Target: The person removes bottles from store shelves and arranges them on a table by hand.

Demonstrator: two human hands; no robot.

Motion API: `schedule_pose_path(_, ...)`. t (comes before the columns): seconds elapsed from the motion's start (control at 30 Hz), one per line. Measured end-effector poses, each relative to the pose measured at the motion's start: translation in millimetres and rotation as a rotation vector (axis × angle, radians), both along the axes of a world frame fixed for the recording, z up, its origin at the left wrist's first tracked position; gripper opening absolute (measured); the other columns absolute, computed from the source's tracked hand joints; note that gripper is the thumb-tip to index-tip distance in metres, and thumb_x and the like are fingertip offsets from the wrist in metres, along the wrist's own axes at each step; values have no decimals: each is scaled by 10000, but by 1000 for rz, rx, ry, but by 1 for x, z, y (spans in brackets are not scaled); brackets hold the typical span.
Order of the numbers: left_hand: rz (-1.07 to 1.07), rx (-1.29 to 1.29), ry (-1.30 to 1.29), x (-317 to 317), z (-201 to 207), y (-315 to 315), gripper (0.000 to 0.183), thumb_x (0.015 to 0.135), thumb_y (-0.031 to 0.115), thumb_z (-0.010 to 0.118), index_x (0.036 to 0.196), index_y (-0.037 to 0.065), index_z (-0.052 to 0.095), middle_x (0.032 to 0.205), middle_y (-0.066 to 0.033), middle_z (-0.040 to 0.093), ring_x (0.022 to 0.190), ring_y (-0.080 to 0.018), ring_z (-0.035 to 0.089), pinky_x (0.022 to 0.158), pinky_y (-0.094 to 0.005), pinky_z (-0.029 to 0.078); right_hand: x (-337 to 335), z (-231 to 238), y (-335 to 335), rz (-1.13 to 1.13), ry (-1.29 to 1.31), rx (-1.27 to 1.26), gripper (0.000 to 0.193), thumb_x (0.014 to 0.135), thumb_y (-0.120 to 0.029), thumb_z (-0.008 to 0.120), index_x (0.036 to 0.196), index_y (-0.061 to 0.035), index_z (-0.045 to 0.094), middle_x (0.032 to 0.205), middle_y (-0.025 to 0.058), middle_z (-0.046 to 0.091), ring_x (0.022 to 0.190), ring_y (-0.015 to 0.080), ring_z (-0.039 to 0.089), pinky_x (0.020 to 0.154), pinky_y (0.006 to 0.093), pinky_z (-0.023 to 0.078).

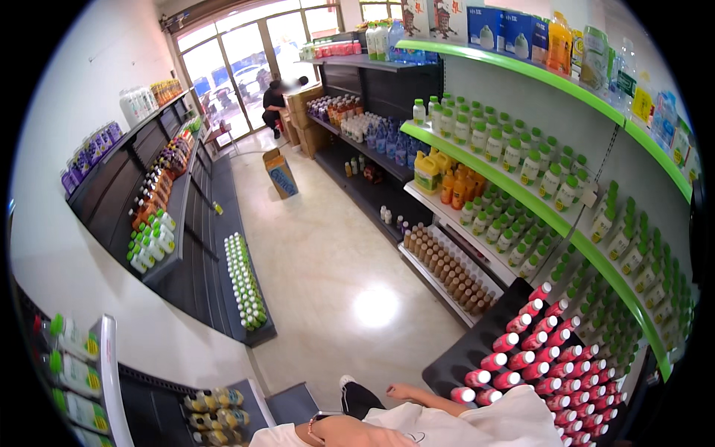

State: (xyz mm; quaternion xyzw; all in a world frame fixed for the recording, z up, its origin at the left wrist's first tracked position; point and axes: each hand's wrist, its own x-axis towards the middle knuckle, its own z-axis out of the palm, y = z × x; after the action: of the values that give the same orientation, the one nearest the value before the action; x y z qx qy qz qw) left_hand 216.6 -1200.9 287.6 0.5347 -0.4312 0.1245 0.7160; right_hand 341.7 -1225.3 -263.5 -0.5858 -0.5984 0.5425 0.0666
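One right hand (400,391), loosely spread, red bottles (549,386) to its right, left arm (350,430) nearby, left grip impossible to tell.

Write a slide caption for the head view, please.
Shop aisle lined with stocked shelves, the person's right hand near white-capped red bottles.

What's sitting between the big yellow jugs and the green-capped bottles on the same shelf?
In the head view, a group of orange bottles stands there, between the yellow jugs and the green-capped bottles.
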Motion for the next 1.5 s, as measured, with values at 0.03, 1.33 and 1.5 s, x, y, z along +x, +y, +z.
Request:
schedule_pose_path(0.03, -10, 5, -1, -11, 2, 21, 367, 902, 224, 578, 609, 45, 449, 577, -74, 426, 514, -266, 443, 540, -375, 344, -6, 1, 16, -10, -1, 5, 427, 788, -365, 591, 1083, -58, 625, 992, 173, 660, 904, 291, 629, 794, 392, 486)
schedule_pose_path(1.33, 1253, -209, 1982, -238, -540, 757, 367, 864, 359, 524, 980, 28, 632, 919, -120, 675, 771, -217, 637, 643, -342, 485, 21, -57, 685, -316, -360, -87, 413, 799, -375, 522, 1059, -81, 651, 1098, 154, 628, 1014, 324, 595, 877, 416, 470)
schedule_pose_path(1.5, 1206, -218, 1896, -196, -547, 846, 355, 866, 349, 523, 983, 32, 632, 913, -112, 675, 763, -209, 635, 637, -336, 484, -19, -24, 790, -658, 149, -90, 398, 839, -332, 576, 1104, -35, 588, 881, 140, 671, 739, 192, 653, 657, 334, 537)
